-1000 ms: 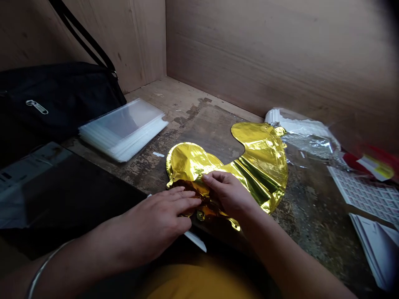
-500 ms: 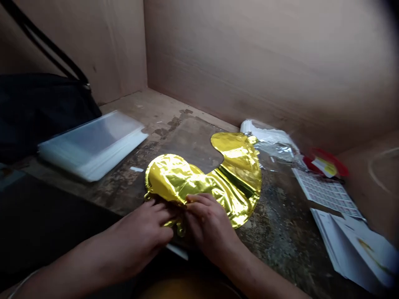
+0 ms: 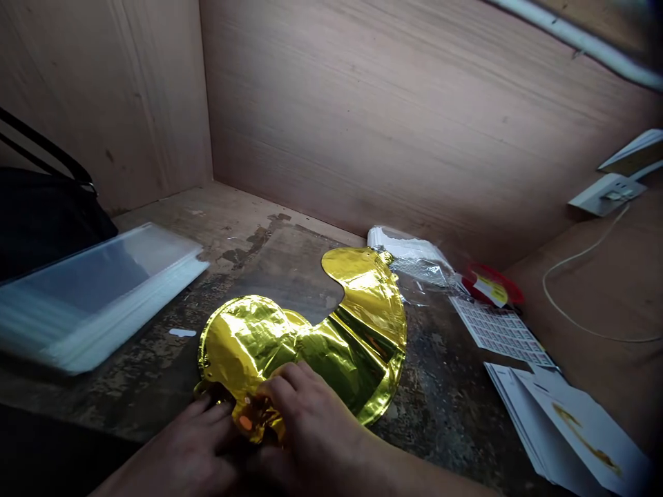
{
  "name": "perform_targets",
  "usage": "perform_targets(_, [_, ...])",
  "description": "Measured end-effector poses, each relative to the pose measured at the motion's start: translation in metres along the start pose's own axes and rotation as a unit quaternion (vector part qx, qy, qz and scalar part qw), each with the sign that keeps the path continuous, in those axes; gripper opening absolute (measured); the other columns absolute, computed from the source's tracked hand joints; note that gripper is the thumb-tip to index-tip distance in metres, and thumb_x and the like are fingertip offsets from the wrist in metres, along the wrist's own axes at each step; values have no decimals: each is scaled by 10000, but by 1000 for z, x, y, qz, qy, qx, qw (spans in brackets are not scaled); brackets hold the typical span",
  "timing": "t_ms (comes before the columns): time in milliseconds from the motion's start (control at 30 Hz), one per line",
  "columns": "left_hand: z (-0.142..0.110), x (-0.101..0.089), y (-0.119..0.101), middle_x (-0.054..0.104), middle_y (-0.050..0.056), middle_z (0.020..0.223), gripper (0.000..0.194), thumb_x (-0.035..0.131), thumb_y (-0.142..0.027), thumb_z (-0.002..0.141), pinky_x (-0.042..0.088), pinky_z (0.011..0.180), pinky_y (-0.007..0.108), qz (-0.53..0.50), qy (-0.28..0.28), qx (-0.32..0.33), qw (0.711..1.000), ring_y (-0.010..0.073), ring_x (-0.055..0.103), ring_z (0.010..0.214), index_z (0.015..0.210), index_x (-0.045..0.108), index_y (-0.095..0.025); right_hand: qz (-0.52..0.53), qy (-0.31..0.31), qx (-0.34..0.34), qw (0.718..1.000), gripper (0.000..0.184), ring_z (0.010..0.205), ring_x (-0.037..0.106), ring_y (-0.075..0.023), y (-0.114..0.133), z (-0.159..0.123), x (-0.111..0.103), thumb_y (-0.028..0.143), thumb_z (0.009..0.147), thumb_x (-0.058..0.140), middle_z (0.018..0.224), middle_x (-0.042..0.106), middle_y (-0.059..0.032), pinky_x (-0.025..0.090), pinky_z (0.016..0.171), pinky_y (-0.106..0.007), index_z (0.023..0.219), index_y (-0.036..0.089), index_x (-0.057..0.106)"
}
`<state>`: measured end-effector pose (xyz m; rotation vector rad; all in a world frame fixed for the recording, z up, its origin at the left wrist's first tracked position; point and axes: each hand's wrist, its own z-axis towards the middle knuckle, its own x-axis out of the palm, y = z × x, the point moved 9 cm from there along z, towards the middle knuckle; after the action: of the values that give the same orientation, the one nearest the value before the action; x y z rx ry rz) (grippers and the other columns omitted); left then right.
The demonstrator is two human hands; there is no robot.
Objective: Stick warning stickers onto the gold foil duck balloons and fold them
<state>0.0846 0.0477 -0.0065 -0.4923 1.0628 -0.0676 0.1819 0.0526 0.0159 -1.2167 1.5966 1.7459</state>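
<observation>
At the far left, a black bag [image 3: 46,221] is resting against the plywood wall [image 3: 129,103], and a stack of clear plastic sleeves [image 3: 98,297] is lying beside it on the worn wooden bench [image 3: 243,238]. The gold foil balloon [image 3: 311,338] is lying flat at mid-bench, with its near end crumpled. The left hand [image 3: 191,442] is positioned at that end, its fingers [image 3: 207,414] curved against the foil; whether they are gripping cannot be determined. The right hand [image 3: 311,421] is pressing just beside it, its fingers [image 3: 287,383] closed on the gathered foil. Further right, a wrapped white packet [image 3: 409,252] is lying just past the balloon's far end, near a round red item [image 3: 489,284]. A sheet of small labels [image 3: 497,330] and white cards [image 3: 564,428] are occupying the right of the bench, while a white cable [image 3: 574,290] is hanging from a wall socket [image 3: 606,195].
</observation>
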Motion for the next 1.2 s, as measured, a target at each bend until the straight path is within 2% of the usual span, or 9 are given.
perform_targets(133, [2, 2, -2, 711, -23, 1063, 127, 593, -195, 764, 393, 904, 327, -30, 87, -43, 995, 210, 619, 992, 806, 673, -284, -22, -26, -15, 999, 191, 890, 564, -243, -2, 2, -1, 143, 694, 632, 935, 644, -91, 484, 828, -361, 885, 150, 644])
perform_targets(267, [12, -10, -12, 618, -27, 1319, 195, 544, -98, 759, 270, 1105, 380, -37, 90, -51, 994, 221, 536, 1234, 805, 647, -257, 74, -55, 57, 994, 144, 726, 578, -170, -17, -1, -15, 81, 768, 514, 798, 637, -32, 474, 665, -268, 800, 180, 613])
perform_targets(400, [16, -14, -17, 657, 12, 1237, 197, 532, -97, 798, 377, 1037, 357, -56, 104, -49, 992, 223, 571, 1174, 833, 656, -245, 56, -92, 62, 992, 216, 867, 590, -223, -11, -10, -20, 172, 760, 630, 961, 658, -59, 498, 758, -336, 975, 188, 613])
perform_targets(567, [12, -11, -12, 704, 22, 1093, 172, 549, -126, 814, 452, 965, 347, -52, 149, -97, 983, 218, 628, 1053, 787, 669, -247, 3, -121, 2, 993, 132, 902, 594, -231, -1, -19, -10, 82, 817, 557, 1007, 676, -95, 492, 804, -367, 752, 172, 629])
perform_targets(700, [7, -6, -12, 631, -2, 1335, 169, 573, -91, 732, 253, 1156, 406, 5, 102, -51, 993, 252, 529, 1282, 742, 646, -243, 129, -139, 112, 975, 110, 726, 620, -162, -67, -9, -42, 144, 833, 607, 760, 672, -8, 490, 659, -265, 742, 183, 656])
perform_targets(800, [0, 2, -5, 613, -56, 1360, 193, 561, -61, 674, 57, 1203, 371, 66, 33, -25, 997, 222, 494, 1328, 674, 606, -249, 119, -218, 206, 947, 153, 602, 591, -140, -143, -2, -105, 253, 870, 626, 634, 607, 29, 467, 554, -247, 752, 158, 640])
perform_targets(967, [-5, 10, -3, 657, -82, 1294, 210, 525, -59, 656, -6, 1202, 339, 92, -10, 14, 996, 184, 523, 1303, 641, 586, -260, 53, -353, 322, 877, 301, 940, 646, -208, -241, -16, -180, 351, 934, 604, 1130, 635, -63, 560, 790, -384, 1151, 143, 608])
perform_targets(1100, [-1, 3, -3, 650, -69, 1308, 194, 544, -76, 703, 28, 1206, 330, 71, -7, -6, 997, 191, 522, 1306, 659, 596, -257, 4, -408, 343, 846, 318, 1029, 624, -226, -245, -27, -193, 345, 938, 598, 1225, 604, -81, 541, 862, -428, 1204, 172, 591])
perform_targets(1200, [6, -5, -6, 614, -57, 1359, 186, 555, -92, 752, 125, 1196, 332, 41, 40, -23, 998, 201, 490, 1336, 722, 624, -262, -24, -420, 298, 857, 275, 1133, 571, -270, -196, -27, -185, 306, 942, 575, 1245, 594, -135, 454, 983, -486, 1160, 142, 612])
